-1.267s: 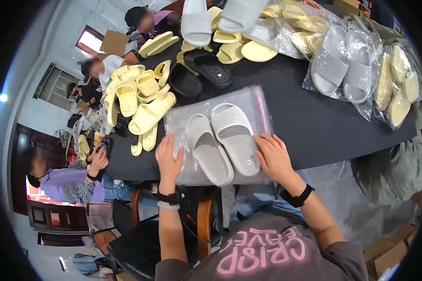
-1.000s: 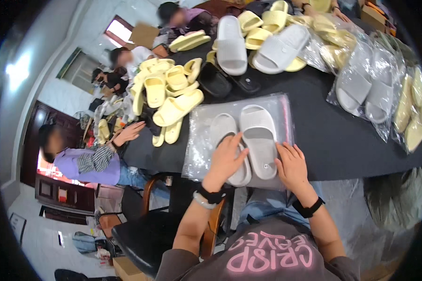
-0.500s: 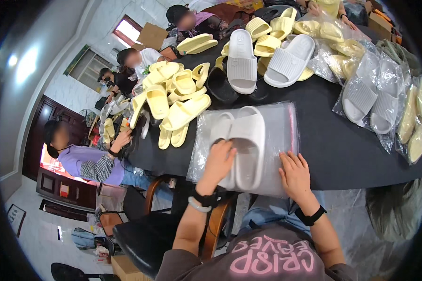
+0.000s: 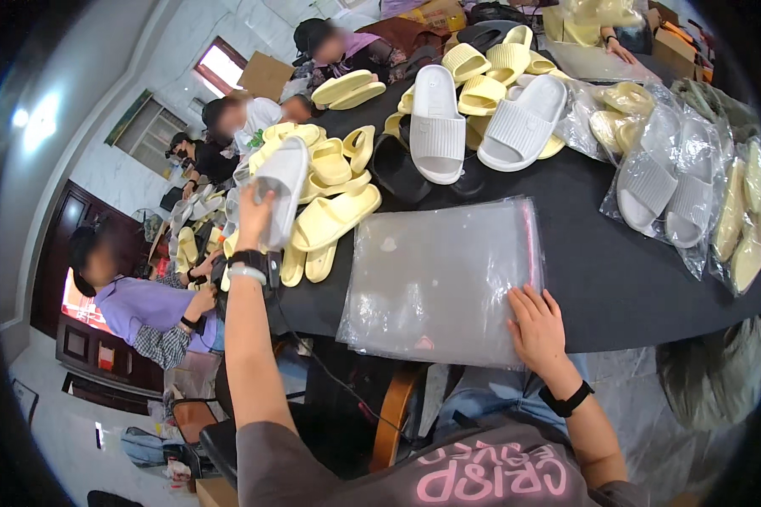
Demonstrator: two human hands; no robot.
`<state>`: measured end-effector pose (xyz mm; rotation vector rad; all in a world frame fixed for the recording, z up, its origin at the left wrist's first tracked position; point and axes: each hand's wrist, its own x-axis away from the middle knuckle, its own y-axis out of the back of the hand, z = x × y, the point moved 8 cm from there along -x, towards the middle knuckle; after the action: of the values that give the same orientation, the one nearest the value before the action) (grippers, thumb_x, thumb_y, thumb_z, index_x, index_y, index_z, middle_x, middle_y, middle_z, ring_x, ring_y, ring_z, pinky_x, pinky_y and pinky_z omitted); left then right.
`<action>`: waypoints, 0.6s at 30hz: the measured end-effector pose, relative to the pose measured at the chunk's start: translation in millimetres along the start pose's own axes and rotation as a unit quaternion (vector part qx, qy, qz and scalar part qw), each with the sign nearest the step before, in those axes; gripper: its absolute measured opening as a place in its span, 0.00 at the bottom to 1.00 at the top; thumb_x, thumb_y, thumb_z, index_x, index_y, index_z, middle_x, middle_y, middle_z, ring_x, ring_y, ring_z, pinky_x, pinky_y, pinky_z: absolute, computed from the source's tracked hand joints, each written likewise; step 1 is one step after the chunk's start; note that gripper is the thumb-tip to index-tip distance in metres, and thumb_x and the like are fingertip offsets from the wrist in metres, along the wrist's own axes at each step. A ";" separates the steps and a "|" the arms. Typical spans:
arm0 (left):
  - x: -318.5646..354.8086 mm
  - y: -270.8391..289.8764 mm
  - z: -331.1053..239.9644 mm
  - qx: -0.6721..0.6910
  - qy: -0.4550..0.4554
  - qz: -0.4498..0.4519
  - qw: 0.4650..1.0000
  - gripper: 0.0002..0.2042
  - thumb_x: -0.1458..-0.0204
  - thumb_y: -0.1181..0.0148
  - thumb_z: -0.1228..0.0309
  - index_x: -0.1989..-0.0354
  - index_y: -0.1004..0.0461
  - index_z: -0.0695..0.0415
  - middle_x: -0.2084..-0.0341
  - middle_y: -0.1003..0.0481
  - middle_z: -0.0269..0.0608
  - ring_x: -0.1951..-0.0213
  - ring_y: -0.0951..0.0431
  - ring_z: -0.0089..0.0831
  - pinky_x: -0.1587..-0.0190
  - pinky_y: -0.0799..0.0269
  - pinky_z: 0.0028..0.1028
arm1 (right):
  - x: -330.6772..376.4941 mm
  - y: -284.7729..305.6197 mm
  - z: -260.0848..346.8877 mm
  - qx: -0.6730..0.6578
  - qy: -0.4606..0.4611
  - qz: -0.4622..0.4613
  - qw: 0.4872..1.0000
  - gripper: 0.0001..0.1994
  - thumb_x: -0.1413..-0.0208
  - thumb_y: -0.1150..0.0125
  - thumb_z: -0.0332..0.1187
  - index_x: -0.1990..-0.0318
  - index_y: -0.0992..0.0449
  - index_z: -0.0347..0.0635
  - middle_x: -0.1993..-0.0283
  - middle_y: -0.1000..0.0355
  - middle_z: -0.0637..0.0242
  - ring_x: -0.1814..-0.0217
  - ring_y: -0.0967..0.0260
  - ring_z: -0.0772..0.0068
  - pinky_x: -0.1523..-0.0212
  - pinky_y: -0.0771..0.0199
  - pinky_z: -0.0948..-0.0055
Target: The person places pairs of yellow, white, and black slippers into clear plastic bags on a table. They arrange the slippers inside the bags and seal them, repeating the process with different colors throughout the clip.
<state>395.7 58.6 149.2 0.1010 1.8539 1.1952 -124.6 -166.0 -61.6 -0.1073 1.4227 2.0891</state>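
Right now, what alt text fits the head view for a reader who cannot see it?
The person's left hand lifts a grey slipper off to the left, while the right hand presses on a clear plastic bag lying flat on a black table. Yellow slippers are piled behind, with other people seated alongside.

Looks like a small packing workroom for footwear: a long black table [image 4: 617, 279] heaped with loose yellow slippers [image 4: 334, 220] and white slippers [image 4: 435, 118], bagged pairs [image 4: 668, 186] stacked at the right, cardboard boxes [image 4: 266, 76] at the far end, and seated workers [image 4: 144, 304] lining the left side.
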 end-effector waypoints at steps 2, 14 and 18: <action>-12.7 -2.8 28.5 0.024 0.059 -0.014 0.998 0.26 0.49 0.35 0.65 0.43 0.30 0.66 0.43 0.31 0.61 0.38 0.35 0.52 0.35 0.43 0.40 | -0.8 0.6 3.6 0.005 0.003 -0.003 1.000 0.24 0.44 0.42 0.37 0.40 0.31 0.42 0.37 0.32 0.63 0.30 0.42 0.61 0.30 0.50 0.53; 216.9 -82.3 -82.2 0.184 0.131 0.275 0.935 0.33 0.37 0.47 0.57 0.31 0.47 0.68 0.32 0.44 0.58 0.30 0.44 0.44 0.31 0.50 0.33 | -3.0 35.1 -13.3 -0.076 -0.046 -0.064 0.994 0.28 0.42 0.43 0.37 0.36 0.37 0.37 0.35 0.39 0.43 0.28 0.48 0.41 0.30 0.51 0.48; 259.9 -95.4 -76.2 0.264 0.207 0.299 0.893 0.34 0.36 0.48 0.55 0.32 0.48 0.71 0.34 0.43 0.63 0.33 0.41 0.48 0.32 0.47 0.35 | -8.0 18.2 -34.8 -0.027 -0.092 -0.006 0.995 0.29 0.39 0.46 0.43 0.35 0.39 0.35 0.36 0.38 0.41 0.28 0.47 0.43 0.29 0.54 0.47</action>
<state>223.2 84.7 -78.9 0.8301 2.6099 1.1189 -136.5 -204.1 -58.2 0.0540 1.2523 2.0705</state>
